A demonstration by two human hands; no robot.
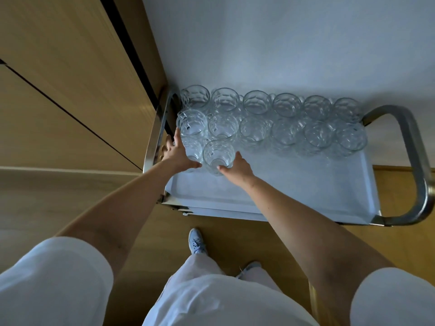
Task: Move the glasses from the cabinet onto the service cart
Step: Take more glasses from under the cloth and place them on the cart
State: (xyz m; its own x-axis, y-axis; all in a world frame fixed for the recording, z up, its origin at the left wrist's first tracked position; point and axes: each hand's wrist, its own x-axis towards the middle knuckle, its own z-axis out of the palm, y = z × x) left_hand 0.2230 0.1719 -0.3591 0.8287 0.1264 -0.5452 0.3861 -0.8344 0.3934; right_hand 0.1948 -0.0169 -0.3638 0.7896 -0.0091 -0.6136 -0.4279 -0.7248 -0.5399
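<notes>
I see my left hand [177, 152] and right hand [236, 167] each keeping a narrow grip on a glass [218, 156] at the cart [294, 191] tray's left end, beside two rows.

Plain white wall [282, 38] ahead; wood-panelled cabinet fronts [58, 67] left; floor [235, 236] wood, possibly laminate; dim light.

Two rows of glasses [270, 118] crowd the far side of the service cart [294, 191]; its near half lies open, steel handles [414, 165] fencing both ends.
</notes>
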